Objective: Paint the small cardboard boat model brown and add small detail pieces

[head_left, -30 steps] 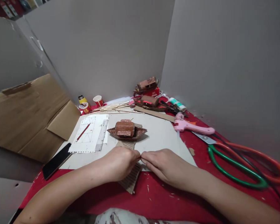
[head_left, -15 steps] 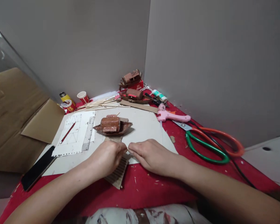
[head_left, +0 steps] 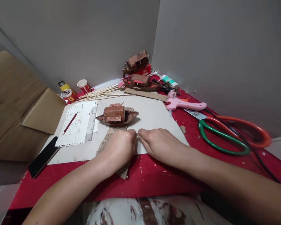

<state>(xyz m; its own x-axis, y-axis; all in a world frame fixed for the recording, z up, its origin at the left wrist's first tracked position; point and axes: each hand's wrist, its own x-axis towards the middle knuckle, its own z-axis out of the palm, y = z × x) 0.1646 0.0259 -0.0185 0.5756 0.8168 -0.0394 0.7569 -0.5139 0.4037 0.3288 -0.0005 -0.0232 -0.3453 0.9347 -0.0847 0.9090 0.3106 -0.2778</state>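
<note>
Corrugated cardboard [head_left: 105, 141] lies beneath the nearer left hand [head_left: 123, 143], long axis partly hidden; right hand [head_left: 160, 140] just beside. Fingers bunch together; cannot tell on what.

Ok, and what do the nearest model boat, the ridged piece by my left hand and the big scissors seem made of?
Model boat: glossy brown coating that catches the light, perhaps over cardboard or thin wood. Ridged piece: probably corrugated cardboard, matte tan, given its parallel ridges. Scissors: metal blades, from their grey sheen; the green and orange handles look smooth, perhaps plastic.
</note>
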